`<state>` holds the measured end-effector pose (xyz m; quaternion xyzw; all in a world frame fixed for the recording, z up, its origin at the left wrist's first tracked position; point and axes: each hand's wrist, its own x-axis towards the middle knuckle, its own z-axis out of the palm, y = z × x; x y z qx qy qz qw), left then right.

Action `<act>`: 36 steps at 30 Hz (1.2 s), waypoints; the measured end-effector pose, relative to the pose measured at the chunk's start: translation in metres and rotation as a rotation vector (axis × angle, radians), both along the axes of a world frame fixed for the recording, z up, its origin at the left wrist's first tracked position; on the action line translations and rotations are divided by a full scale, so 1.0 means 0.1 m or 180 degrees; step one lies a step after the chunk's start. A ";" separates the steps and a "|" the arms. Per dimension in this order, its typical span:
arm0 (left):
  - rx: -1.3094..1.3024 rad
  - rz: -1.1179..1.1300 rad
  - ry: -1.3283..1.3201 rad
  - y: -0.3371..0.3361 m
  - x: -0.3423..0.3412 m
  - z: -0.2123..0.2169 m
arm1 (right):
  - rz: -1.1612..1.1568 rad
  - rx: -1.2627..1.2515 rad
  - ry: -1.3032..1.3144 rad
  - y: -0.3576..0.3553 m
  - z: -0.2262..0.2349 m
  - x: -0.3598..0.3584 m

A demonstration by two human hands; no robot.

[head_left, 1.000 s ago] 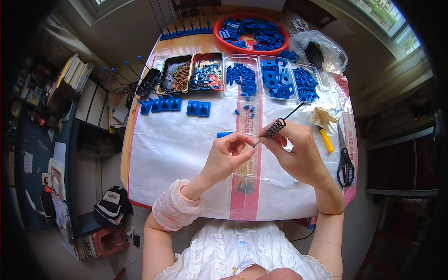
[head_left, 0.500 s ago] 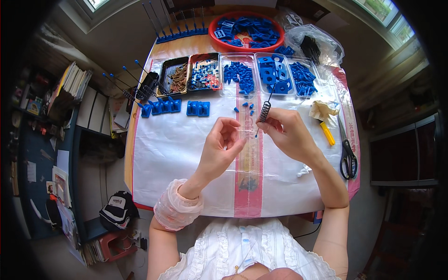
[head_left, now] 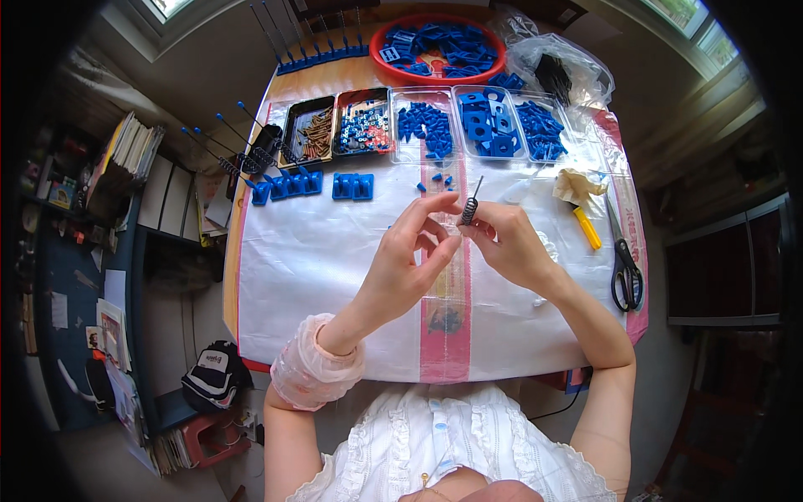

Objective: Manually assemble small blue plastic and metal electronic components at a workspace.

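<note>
A dark coil spring [head_left: 470,211] on a thin metal rod [head_left: 479,186] is pinched between the thumb and fingertips of my right hand [head_left: 504,243]. The rod stands up at a slight tilt above the table; its lower end is hidden by my fingers. Close on the left, my left hand [head_left: 406,258] has its forefinger reaching toward the spring and its thumb apart below. Whether its fingertips touch the spring or rod, I cannot tell. A few small blue caps [head_left: 436,177] lie on the white sheet [head_left: 335,276] just beyond my hands.
Trays hold brown screws [head_left: 318,132], small nuts [head_left: 365,125], blue cones [head_left: 425,127], blue plates [head_left: 489,125] and more blue pieces [head_left: 541,130]. Behind stands a red basin [head_left: 376,63]. Scissors [head_left: 625,280] and a yellow-handled cutter [head_left: 588,229] lie right; blue assembled bases [head_left: 353,186] stand left.
My left hand has moved up and right, closer to the spring. The spring and rod, in my right hand, have dropped slightly nearer to me; the rod's blue-tipped lower end is now hidden.
</note>
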<state>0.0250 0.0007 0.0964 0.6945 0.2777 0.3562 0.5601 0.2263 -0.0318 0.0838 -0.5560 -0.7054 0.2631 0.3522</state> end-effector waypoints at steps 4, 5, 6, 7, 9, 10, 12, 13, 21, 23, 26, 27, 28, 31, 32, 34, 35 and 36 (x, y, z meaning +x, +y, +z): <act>0.0177 0.0000 -0.0154 0.10 0.10 -0.11 | -0.0010 0.0111 0.0081 -0.01 -0.01 -0.03; 0.0233 0.0027 -0.0188 0.10 0.11 -0.15 | -0.0011 0.0129 0.0076 -0.01 -0.03 -0.02; 0.0338 0.0089 -0.0275 0.10 0.14 -0.18 | 0.0008 0.0193 0.0065 -0.02 -0.05 -0.02; 0.0443 0.0153 -0.0362 0.10 0.17 -0.20 | 0.0029 0.0257 0.0054 -0.03 -0.07 -0.01; 0.0579 0.0179 -0.0456 0.08 0.21 -0.22 | 0.0038 0.0378 0.0061 -0.04 -0.11 -0.02; 0.0607 0.0139 -0.0469 0.08 0.23 -0.21 | 0.0023 0.0432 0.0073 -0.06 -0.14 -0.02; 0.0715 0.0098 -0.0455 0.08 0.22 -0.22 | 0.0031 0.0513 0.0053 -0.08 -0.15 -0.04; 0.0791 0.0093 -0.0426 0.10 0.20 -0.25 | 0.0050 0.0537 0.0024 -0.09 -0.14 -0.04; 0.0955 0.0108 -0.0347 0.12 0.21 -0.25 | -0.0199 0.0099 0.0104 -0.14 0.04 0.25; 0.0936 0.0136 -0.0300 0.12 0.20 -0.21 | -0.0706 0.0256 -0.0067 -0.23 0.13 0.46; 0.1003 0.0169 -0.0314 0.16 0.17 -0.24 | -0.1051 0.0061 -0.0470 -0.34 0.12 0.67; 0.1002 0.0191 -0.0340 0.17 0.17 -0.25 | -0.1019 0.0096 -0.0665 -0.37 0.09 0.69; 0.1002 0.0212 -0.0366 0.17 0.18 -0.26 | -0.0986 0.0133 -0.0860 -0.42 0.05 0.70; 0.1028 0.0234 -0.0384 0.17 0.18 -0.28 | -0.0867 0.0266 -0.1175 -0.53 -0.05 0.64; 0.1041 0.0229 -0.0388 0.17 0.18 -0.28 | -0.0864 0.0299 -0.1245 -0.55 -0.06 0.62; 0.1018 0.0252 -0.0393 0.16 0.19 -0.29 | -0.0950 0.0346 -0.1382 -0.58 -0.11 0.60; 0.1008 0.0259 -0.0396 0.16 0.19 -0.29 | -0.1046 0.0361 -0.1449 -0.58 -0.16 0.59; 0.1024 0.0261 -0.0403 0.16 0.20 -0.29 | -0.1142 0.0375 -0.1515 -0.59 -0.19 0.58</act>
